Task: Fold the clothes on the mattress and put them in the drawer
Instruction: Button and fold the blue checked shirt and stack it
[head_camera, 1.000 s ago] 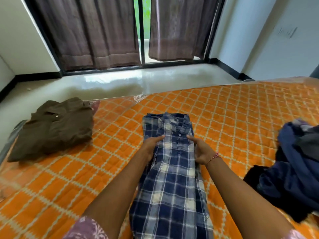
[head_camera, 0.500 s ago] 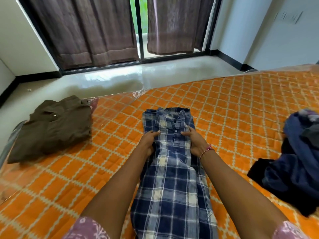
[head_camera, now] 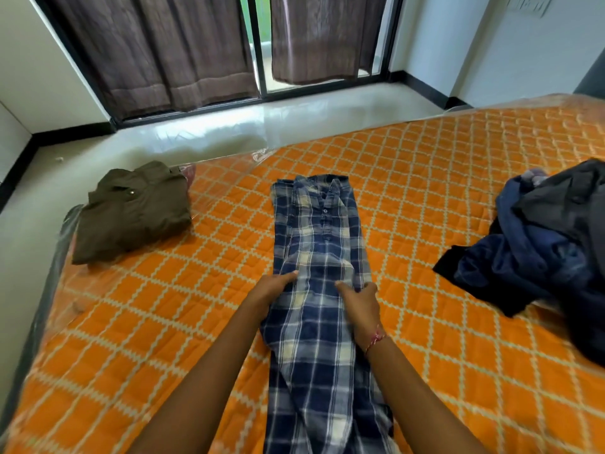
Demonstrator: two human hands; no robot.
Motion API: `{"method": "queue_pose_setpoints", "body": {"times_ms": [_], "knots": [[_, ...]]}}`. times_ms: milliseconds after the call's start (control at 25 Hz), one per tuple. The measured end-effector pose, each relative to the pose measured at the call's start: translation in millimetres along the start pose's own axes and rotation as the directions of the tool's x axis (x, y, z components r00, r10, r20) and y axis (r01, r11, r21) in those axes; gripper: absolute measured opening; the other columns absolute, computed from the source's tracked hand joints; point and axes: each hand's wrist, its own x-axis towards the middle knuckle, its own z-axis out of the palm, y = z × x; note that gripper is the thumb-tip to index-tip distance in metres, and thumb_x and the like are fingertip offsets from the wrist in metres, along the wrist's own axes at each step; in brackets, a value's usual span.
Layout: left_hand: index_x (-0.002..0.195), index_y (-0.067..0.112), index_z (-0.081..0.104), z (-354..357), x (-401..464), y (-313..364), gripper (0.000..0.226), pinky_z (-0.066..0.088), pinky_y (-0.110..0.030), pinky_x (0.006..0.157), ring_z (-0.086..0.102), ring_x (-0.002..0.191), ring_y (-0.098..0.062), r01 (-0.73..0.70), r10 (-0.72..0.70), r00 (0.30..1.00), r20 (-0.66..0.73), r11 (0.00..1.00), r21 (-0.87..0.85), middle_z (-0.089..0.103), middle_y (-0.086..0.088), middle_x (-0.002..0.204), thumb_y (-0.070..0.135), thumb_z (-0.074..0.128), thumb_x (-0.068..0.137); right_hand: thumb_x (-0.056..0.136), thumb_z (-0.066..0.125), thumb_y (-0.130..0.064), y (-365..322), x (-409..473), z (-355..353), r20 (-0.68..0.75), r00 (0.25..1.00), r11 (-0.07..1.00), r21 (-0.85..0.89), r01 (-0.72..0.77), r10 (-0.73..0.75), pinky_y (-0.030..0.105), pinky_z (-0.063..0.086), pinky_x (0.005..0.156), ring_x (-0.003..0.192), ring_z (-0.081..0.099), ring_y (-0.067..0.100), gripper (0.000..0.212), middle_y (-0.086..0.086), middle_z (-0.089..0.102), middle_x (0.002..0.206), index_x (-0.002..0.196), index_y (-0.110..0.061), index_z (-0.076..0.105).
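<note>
On the middle of the blue checked shirt [head_camera: 322,290], the left hand [head_camera: 273,290] and the right hand [head_camera: 360,303] lie with fingers straight and flat, pressing down and gripping nothing. The shirt is a long, thin strip on the orange mattress [head_camera: 442,198], collar at the far end. A folded brown shirt [head_camera: 132,211] sits to the left, and a dark pile of clothes [head_camera: 543,244] to the right.

A blue-and-white plaid button shirt [head_camera: 319,290] lies on the orange mattress with cream diamond lattice [head_camera: 458,178]; an olive-brown folded shirt [head_camera: 131,211] sits near its left edge, a navy-and-black clothes pile [head_camera: 540,250] at its right edge.
</note>
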Motion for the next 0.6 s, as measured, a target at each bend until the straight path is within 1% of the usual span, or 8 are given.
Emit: {"method": "queue_pose_setpoints", "body": {"times_ms": [80,160,240,280,360,400,520,600], "knots": [[0.115,0.002,0.061,-1.0,-16.4,-14.7,0.048,0.049,-0.047,0.095,0.062,0.101,-0.032,-0.086,0.092,0.991,-0.097,0.994,0.064,0.065,-0.015,0.111,0.039,0.067,0.086,0.096,0.052,-0.020,19.0,-35.3,0.5,-0.015,1.000,0.988,-0.154,0.022,-0.025,0.035,0.047,0.077,0.098,0.059,0.029,0.076,0.014,0.055,0.128,0.152,-0.011,0.001],[0.101,0.004,0.060,-1.2,-38.1,-24.6,0.034,0.050,-0.042,0.083,0.061,0.090,-0.030,-0.146,0.187,0.962,-0.200,0.968,0.206,0.065,-0.013,0.098,0.034,0.065,0.089,0.099,0.043,-0.012,22.4,-52.6,-6.4,-0.097,0.989,0.979,-0.179,0.092,-0.111,0.033,0.044,0.063,0.075,0.054,0.022,0.067,0.017,0.060,0.118,0.152,-0.014,0.002],[0.113,0.007,0.053,-0.8,-57.9,-35.0,0.039,0.048,-0.042,0.078,0.059,0.096,-0.033,-0.127,0.280,0.907,-0.314,0.894,0.429,0.062,-0.015,0.108,0.039,0.060,0.091,0.100,0.045,-0.017,19.8,-63.9,-20.5,-0.150,0.961,0.959,-0.200,0.202,-0.234,0.037,0.047,0.063,0.073,0.055,0.023,0.063,0.018,0.059,0.117,0.151,-0.015,0.010],[0.128,0.007,0.044,2.8,-66.5,-36.5,0.053,0.047,-0.043,0.082,0.056,0.107,-0.035,-0.093,0.297,0.888,-0.350,0.864,0.495,0.056,-0.017,0.123,0.044,0.057,0.092,0.099,0.047,-0.025,18.3,-71.1,-26.3,-0.119,0.947,0.911,-0.331,0.244,-0.297,0.039,0.048,0.071,0.084,0.058,0.026,0.067,0.017,0.056,0.120,0.152,-0.015,0.008],[0.147,0.005,0.017,16.3,-85.5,-37.1,0.079,0.042,-0.047,0.095,0.042,0.127,-0.039,-0.016,0.201,0.898,-0.390,0.904,0.427,0.033,-0.021,0.147,0.050,0.052,0.093,0.094,0.050,-0.047,34.3,-92.5,-29.7,-0.018,0.911,0.697,-0.649,0.304,-0.413,0.044,0.045,0.090,0.119,0.048,0.031,0.083,0.015,0.040,0.139,0.153,-0.016,0.002],[0.149,0.003,0.008,23.0,-91.1,-39.4,0.085,0.042,-0.047,0.096,0.040,0.130,-0.040,0.007,0.120,0.916,-0.382,0.949,0.317,0.029,-0.021,0.150,0.049,0.052,0.093,0.088,0.053,-0.056,50.0,-107.8,-28.8,0.030,0.871,0.554,-0.761,0.339,-0.491,0.047,0.045,0.092,0.125,0.043,0.033,0.090,0.015,0.037,0.141,0.153,-0.015,0.005],[0.150,0.001,0.001,36.5,-100.5,-46.8,0.086,0.046,-0.045,0.097,0.046,0.126,-0.038,0.016,0.023,0.944,-0.328,0.993,0.116,0.034,-0.020,0.149,0.034,0.058,0.094,0.054,0.081,-0.057,95.2,-156.2,-26.2,0.284,0.776,0.212,-0.858,0.468,-0.563,0.047,0.054,0.073,0.110,0.054,0.036,0.105,0.018,0.053,0.124,0.141,-0.013,0.043],[0.150,0.003,0.003,36.7,-101.7,-51.2,0.083,0.048,-0.047,0.095,0.050,0.121,-0.038,-0.017,0.046,0.937,-0.347,0.996,0.088,0.037,-0.020,0.146,0.020,0.061,0.093,0.049,0.085,-0.043,114.0,-165.3,-31.8,0.426,0.744,0.073,-0.843,0.533,-0.514,0.041,0.052,0.065,0.094,0.055,0.030,0.096,0.014,0.057,0.109,0.133,-0.012,0.050]]}}
